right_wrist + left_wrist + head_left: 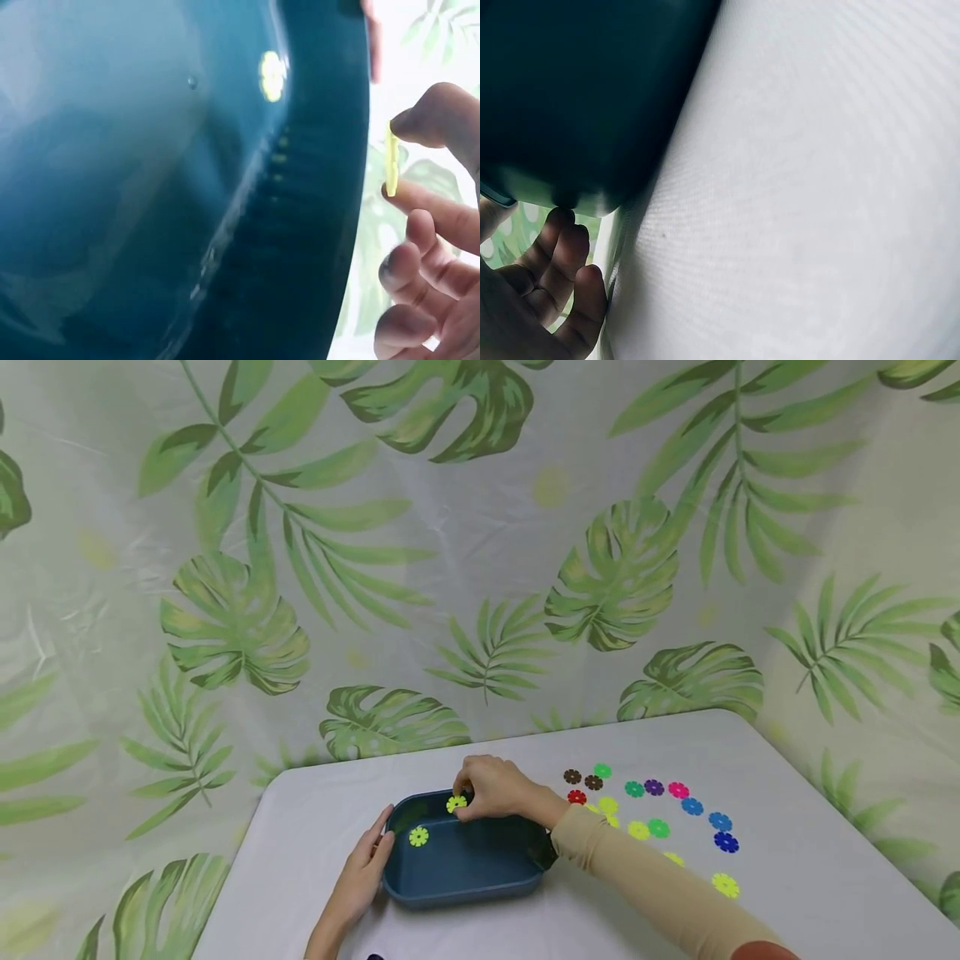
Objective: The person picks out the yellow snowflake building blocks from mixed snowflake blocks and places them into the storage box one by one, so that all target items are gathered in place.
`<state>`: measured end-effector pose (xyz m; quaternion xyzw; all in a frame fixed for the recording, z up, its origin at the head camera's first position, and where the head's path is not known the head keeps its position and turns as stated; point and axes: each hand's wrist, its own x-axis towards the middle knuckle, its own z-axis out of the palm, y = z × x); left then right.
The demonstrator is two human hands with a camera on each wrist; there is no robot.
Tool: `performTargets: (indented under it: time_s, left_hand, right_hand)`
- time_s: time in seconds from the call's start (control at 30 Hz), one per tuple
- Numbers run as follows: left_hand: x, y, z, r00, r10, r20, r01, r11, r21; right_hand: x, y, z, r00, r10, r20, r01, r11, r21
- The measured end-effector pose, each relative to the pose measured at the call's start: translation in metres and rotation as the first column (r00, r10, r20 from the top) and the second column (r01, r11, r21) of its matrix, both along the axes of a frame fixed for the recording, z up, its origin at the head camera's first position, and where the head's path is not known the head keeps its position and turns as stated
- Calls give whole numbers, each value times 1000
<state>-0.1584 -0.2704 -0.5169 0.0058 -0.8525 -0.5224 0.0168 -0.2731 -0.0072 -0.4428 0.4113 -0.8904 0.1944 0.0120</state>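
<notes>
Blue basin (472,894): my relaxed left grip (358,875) is presumably steadying it; my right grip (491,787) is pinching a yellow slotted disc (454,804).

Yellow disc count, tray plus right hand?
2: one yellow disc lies in the tray, toward the left hand; the held disc is pinched in the right hand, which covers part of the tray, so more may be hidden.

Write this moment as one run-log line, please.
Right hand: pinches yellow disc above blue tray | Left hand: touches tray's left end | In tray: another yellow disc | Table: coloured discs right of tray
</notes>
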Motion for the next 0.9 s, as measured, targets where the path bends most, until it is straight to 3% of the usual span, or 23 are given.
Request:
performTargets:
  time_s: [0.27, 0.53, 0.9]
  left_hand:
    - [0, 0, -2, 1000, 3, 2, -3, 1000, -21]
    - [-1, 0, -1, 1000, 16, -15, -17, 999, -51]
    - [0, -1, 0, 1000, 15, -23, -15, 999, -40]
  right_hand:
    - [4, -22, -3, 999, -4, 37, 1, 997, 81]
    - [7, -36, 1, 999, 5, 33, -10, 990, 143]
    - [3, -50, -6, 1000, -3, 12, 0, 970, 242]
